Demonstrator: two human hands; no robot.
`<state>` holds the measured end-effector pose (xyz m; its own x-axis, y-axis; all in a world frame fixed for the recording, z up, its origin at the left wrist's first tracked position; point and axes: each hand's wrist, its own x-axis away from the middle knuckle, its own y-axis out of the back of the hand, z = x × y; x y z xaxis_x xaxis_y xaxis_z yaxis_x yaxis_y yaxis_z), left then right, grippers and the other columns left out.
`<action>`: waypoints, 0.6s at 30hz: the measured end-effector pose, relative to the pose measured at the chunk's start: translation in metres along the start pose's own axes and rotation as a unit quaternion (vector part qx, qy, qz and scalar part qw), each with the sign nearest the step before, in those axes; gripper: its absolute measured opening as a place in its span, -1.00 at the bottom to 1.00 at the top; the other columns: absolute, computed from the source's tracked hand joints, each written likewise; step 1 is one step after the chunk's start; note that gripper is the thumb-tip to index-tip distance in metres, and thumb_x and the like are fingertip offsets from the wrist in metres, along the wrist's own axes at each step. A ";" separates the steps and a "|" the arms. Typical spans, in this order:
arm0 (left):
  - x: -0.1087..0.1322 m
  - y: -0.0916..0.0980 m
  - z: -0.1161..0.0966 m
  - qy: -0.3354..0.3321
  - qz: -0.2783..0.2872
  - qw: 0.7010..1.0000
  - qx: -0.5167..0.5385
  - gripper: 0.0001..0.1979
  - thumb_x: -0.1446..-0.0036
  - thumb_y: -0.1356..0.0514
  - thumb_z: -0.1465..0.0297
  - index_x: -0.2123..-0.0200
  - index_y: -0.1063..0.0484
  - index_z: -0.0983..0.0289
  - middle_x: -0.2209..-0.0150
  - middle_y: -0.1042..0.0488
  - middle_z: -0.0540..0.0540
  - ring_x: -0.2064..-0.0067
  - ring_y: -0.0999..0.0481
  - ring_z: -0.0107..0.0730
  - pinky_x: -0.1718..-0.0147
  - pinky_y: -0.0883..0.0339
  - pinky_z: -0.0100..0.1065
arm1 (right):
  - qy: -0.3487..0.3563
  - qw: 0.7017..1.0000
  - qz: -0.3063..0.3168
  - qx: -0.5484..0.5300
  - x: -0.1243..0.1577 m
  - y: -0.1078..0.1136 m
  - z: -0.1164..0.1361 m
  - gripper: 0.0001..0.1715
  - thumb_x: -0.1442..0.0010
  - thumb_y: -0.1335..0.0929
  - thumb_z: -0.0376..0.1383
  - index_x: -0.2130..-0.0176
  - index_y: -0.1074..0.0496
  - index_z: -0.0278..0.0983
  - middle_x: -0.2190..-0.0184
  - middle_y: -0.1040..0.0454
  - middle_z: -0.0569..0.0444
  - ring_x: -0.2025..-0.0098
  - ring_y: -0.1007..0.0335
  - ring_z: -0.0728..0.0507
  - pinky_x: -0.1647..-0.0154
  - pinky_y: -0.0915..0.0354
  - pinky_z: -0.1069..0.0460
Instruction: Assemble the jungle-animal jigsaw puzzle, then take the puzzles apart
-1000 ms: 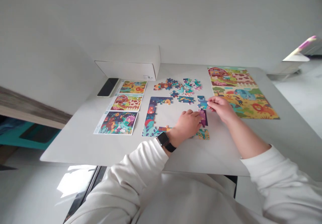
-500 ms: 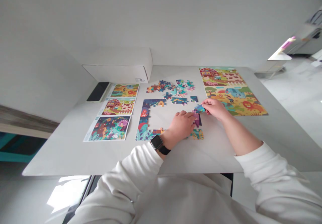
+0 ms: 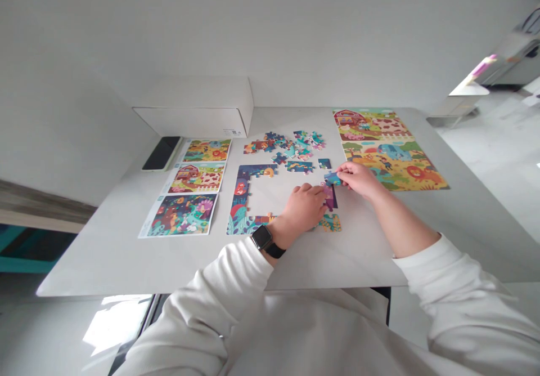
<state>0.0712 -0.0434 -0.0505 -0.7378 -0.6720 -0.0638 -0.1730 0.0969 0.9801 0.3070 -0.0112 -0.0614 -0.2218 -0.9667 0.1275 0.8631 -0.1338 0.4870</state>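
My right hand point(image 3: 359, 180) pinches a blue jigsaw piece point(image 3: 332, 178) between thumb and fingertips, at the upper end of the puzzle's right side. Directly below it lies a purple jigsaw piece point(image 3: 330, 197). My left hand point(image 3: 304, 206), palm down with a black watch on the wrist, rests its fingers against the purple piece's left side and covers part of the bottom row. The partly joined puzzle frame point(image 3: 240, 196) runs along the left, top left and bottom. Two joined dark blue pieces point(image 3: 300, 166) and a single dark piece point(image 3: 324, 163) lie above.
Loose jigsaw pieces point(image 3: 291, 144) are heaped behind the frame. Three picture sheets point(image 3: 182, 214), a phone point(image 3: 162, 153) and a white box point(image 3: 189, 120) are on the left. Two finished animal puzzles point(image 3: 392, 165) lie on the right, near the wall.
My right hand has shifted the blue piece slightly left and away from me, and it now lies flatter above the purple piece. My left hand has stayed nearly still.
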 end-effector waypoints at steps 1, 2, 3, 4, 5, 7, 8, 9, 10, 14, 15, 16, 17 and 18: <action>0.000 0.000 0.000 0.000 0.000 1.000 0.000 -0.63 -0.46 -0.14 0.23 -0.22 -0.51 0.15 -0.25 -0.53 0.15 -0.19 -0.47 -0.10 -0.13 -0.39 -0.11 | -0.001 1.000 -0.001 0.000 0.000 0.000 0.000 -0.87 -0.12 -0.50 -0.26 0.29 -0.52 -0.20 0.42 -0.55 0.09 0.49 -0.40 -0.04 0.61 -0.23 0.14; 0.000 0.000 0.000 0.000 0.000 1.000 0.001 -0.63 -0.45 -0.14 0.23 -0.22 -0.51 0.15 -0.25 -0.53 0.15 -0.19 -0.47 -0.10 -0.12 -0.39 -0.11 | -0.002 1.000 -0.003 0.001 0.000 -0.001 0.000 -0.87 -0.12 -0.50 -0.26 0.28 -0.51 -0.20 0.42 -0.55 0.10 0.49 -0.40 -0.03 0.61 -0.23 0.14; 0.000 0.000 0.000 0.000 0.000 1.000 0.002 -0.63 -0.45 -0.14 0.23 -0.22 -0.51 0.15 -0.26 -0.53 0.15 -0.19 -0.47 -0.10 -0.12 -0.39 -0.10 | -0.003 1.000 -0.006 0.001 0.000 -0.001 0.000 -0.87 -0.13 -0.50 -0.27 0.28 -0.51 -0.20 0.42 -0.53 0.10 0.49 -0.39 -0.04 0.61 -0.24 0.14; 0.000 0.000 0.000 -0.001 0.001 1.000 0.003 -0.63 -0.45 -0.15 0.23 -0.22 -0.51 0.15 -0.26 -0.53 0.14 -0.19 -0.47 -0.10 -0.13 -0.39 -0.10 | -0.003 1.000 -0.009 -0.001 0.000 -0.001 0.001 -0.88 -0.14 -0.49 -0.29 0.27 -0.50 -0.20 0.43 -0.52 0.11 0.49 -0.39 -0.04 0.61 -0.24 0.13; 0.000 -0.001 0.000 -0.001 0.000 1.000 0.003 -0.63 -0.45 -0.15 0.23 -0.22 -0.51 0.15 -0.26 -0.53 0.14 -0.19 -0.47 -0.10 -0.13 -0.39 -0.10 | -0.002 1.000 -0.015 -0.004 0.000 -0.001 0.001 -0.89 -0.15 -0.47 -0.30 0.27 -0.49 -0.20 0.43 -0.51 0.11 0.50 -0.38 -0.04 0.61 -0.25 0.13; 0.000 -0.001 0.000 -0.002 -0.001 1.000 0.002 -0.64 -0.45 -0.15 0.23 -0.22 -0.52 0.15 -0.25 -0.53 0.14 -0.19 -0.46 -0.11 -0.12 -0.38 -0.10 | -0.001 1.000 -0.028 -0.011 -0.001 0.001 0.002 -0.90 -0.16 -0.45 -0.31 0.27 -0.46 -0.20 0.44 -0.49 0.13 0.52 -0.35 -0.03 0.62 -0.22 0.12; 0.000 -0.001 0.000 -0.003 -0.002 1.000 0.001 -0.64 -0.45 -0.15 0.23 -0.21 -0.52 0.15 -0.25 -0.53 0.14 -0.19 -0.47 -0.11 -0.12 -0.38 -0.10 | -0.003 0.999 -0.037 -0.014 -0.001 0.003 0.002 -0.89 -0.16 -0.45 -0.31 0.26 -0.45 -0.19 0.45 -0.48 0.15 0.55 -0.32 -0.02 0.64 -0.18 0.12; 0.000 -0.001 0.001 -0.004 -0.003 1.000 0.000 -0.64 -0.45 -0.15 0.23 -0.21 -0.52 0.16 -0.25 -0.53 0.14 -0.19 -0.47 -0.11 -0.12 -0.38 -0.11 | -0.004 0.999 -0.045 -0.017 -0.002 0.005 0.002 -0.88 -0.17 -0.45 -0.30 0.25 -0.44 -0.19 0.46 -0.47 0.16 0.57 -0.28 -0.01 0.65 -0.15 0.12; 0.000 -0.002 0.001 -0.004 -0.005 1.000 0.000 -0.64 -0.45 -0.15 0.23 -0.21 -0.52 0.16 -0.26 -0.54 0.13 -0.19 -0.47 -0.11 -0.12 -0.38 -0.11 | -0.005 0.998 -0.052 -0.023 -0.003 0.008 0.002 -0.87 -0.17 -0.45 -0.28 0.25 -0.44 -0.18 0.46 -0.47 0.16 0.59 -0.26 0.00 0.65 -0.13 0.12; -0.001 -0.003 0.002 -0.004 -0.005 1.000 0.005 -0.63 -0.45 -0.16 0.24 -0.23 -0.51 0.14 -0.27 -0.53 0.10 -0.20 -0.46 -0.11 -0.15 -0.37 -0.11 | 0.000 0.996 -0.074 -0.043 -0.009 0.021 -0.002 -0.84 -0.16 -0.47 -0.24 0.26 -0.43 -0.17 0.47 -0.45 0.16 0.57 -0.28 -0.02 0.62 -0.15 0.09; -0.001 -0.004 0.002 -0.005 -0.003 1.000 0.005 -0.63 -0.45 -0.16 0.24 -0.23 -0.51 0.14 -0.28 -0.53 0.10 -0.20 -0.46 -0.11 -0.16 -0.36 -0.12 | -0.003 0.996 -0.076 -0.039 -0.010 0.024 -0.003 -0.84 -0.15 -0.48 -0.24 0.27 -0.43 -0.17 0.49 -0.44 0.16 0.57 -0.29 -0.03 0.61 -0.16 0.09; -0.001 -0.004 0.002 -0.006 -0.002 1.000 0.004 -0.63 -0.46 -0.16 0.24 -0.23 -0.51 0.14 -0.28 -0.53 0.10 -0.20 -0.46 -0.12 -0.17 -0.36 -0.12 | -0.008 0.996 -0.077 -0.032 -0.011 0.027 -0.005 -0.85 -0.15 -0.48 -0.24 0.27 -0.44 -0.18 0.51 -0.43 0.16 0.57 -0.29 -0.04 0.60 -0.17 0.08; -0.001 -0.004 0.003 -0.006 0.000 1.000 0.003 -0.64 -0.46 -0.15 0.23 -0.23 -0.51 0.13 -0.28 -0.52 0.10 -0.20 -0.46 -0.12 -0.17 -0.36 -0.12 | -0.011 0.997 -0.078 -0.025 -0.012 0.028 -0.006 -0.85 -0.15 -0.48 -0.24 0.28 -0.45 -0.18 0.52 -0.43 0.16 0.57 -0.29 -0.05 0.59 -0.18 0.07; -0.001 -0.004 0.003 -0.008 0.001 1.000 0.001 -0.64 -0.46 -0.15 0.23 -0.23 -0.51 0.13 -0.28 -0.52 0.11 -0.20 -0.46 -0.12 -0.17 -0.35 -0.13 | -0.012 0.997 -0.078 -0.019 -0.013 0.030 -0.007 -0.86 -0.15 -0.47 -0.25 0.28 -0.45 -0.18 0.52 -0.44 0.16 0.56 -0.30 -0.05 0.58 -0.18 0.07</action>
<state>0.0708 -0.0414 -0.0548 -0.7480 -0.6605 -0.0653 -0.1726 0.0986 0.9800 0.3387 -0.0045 -0.0546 -0.3654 -0.9279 0.0740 0.8332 -0.2907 0.4704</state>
